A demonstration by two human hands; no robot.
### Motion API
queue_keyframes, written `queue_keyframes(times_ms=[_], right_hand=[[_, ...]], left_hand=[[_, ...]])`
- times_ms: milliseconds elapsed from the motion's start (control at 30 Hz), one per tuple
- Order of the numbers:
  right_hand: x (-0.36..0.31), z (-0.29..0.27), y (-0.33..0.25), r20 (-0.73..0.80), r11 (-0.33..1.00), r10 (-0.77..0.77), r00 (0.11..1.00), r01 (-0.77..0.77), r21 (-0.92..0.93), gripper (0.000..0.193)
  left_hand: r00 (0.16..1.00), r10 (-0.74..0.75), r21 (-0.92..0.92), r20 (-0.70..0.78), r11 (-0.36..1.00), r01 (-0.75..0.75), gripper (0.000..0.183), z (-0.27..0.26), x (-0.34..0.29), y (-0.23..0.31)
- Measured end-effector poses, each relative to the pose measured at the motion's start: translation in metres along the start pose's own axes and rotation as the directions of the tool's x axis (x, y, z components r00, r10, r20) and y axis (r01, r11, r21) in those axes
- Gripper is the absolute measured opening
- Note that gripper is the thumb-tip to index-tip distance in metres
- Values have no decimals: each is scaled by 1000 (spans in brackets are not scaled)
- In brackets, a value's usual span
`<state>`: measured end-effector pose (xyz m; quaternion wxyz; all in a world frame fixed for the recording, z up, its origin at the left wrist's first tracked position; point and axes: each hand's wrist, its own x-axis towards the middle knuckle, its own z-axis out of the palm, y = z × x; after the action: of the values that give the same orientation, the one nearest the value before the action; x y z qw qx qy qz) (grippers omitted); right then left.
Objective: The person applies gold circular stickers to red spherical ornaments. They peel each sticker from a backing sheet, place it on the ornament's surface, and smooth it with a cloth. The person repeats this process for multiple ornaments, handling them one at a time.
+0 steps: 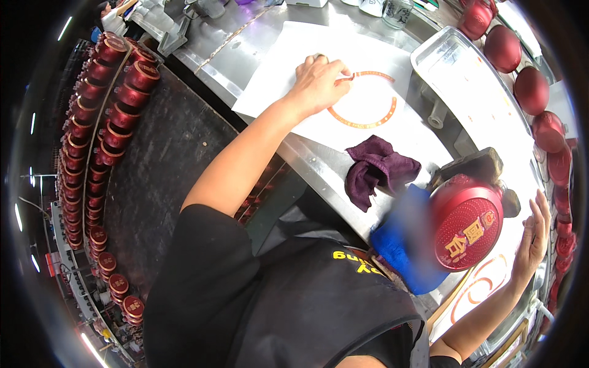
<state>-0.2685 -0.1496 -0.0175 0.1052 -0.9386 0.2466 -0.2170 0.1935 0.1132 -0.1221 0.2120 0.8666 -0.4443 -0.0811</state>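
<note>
The left hand (318,86) has its fingers pinching an orange curved strip (375,73) on white paper (288,52). The right hand (532,238), fingers released, is near a round red vessel (469,227).

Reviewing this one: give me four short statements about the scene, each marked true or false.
1. The left hand is over the white sheet, by curved orange strips. True.
2. The right hand grips the purple cloth. False: the right hand holds nothing visible; the purple cloth lies apart from it.
3. The red round object bears a gold design. True.
4. The blue cloth is right of the red round object. False: the blue cloth is on its left.
</note>
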Motion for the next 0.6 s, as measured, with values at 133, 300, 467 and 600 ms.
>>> queue_keyframes(times_ms=[133, 300, 467, 600], right_hand=[[17, -11, -19, 24, 994, -69, 997, 71, -81, 31], [62, -25, -67, 119, 823, -433, 894, 445, -352, 29], [127, -4, -132, 173, 814, -509, 843, 537, -221, 29], [213, 54, -180, 219, 795, -579, 785, 603, -61, 30]], left_hand=[[999, -28, 44, -25, 999, 29, 38, 11, 22, 7], [1000, 9, -34, 20, 999, -8, 28, 18, 40, 4], [999, 26, -676, -37, 736, -45, 26, 1, 39, -10], [985, -87, -970, -148, 209, -127, 18, -39, 12, -17]])
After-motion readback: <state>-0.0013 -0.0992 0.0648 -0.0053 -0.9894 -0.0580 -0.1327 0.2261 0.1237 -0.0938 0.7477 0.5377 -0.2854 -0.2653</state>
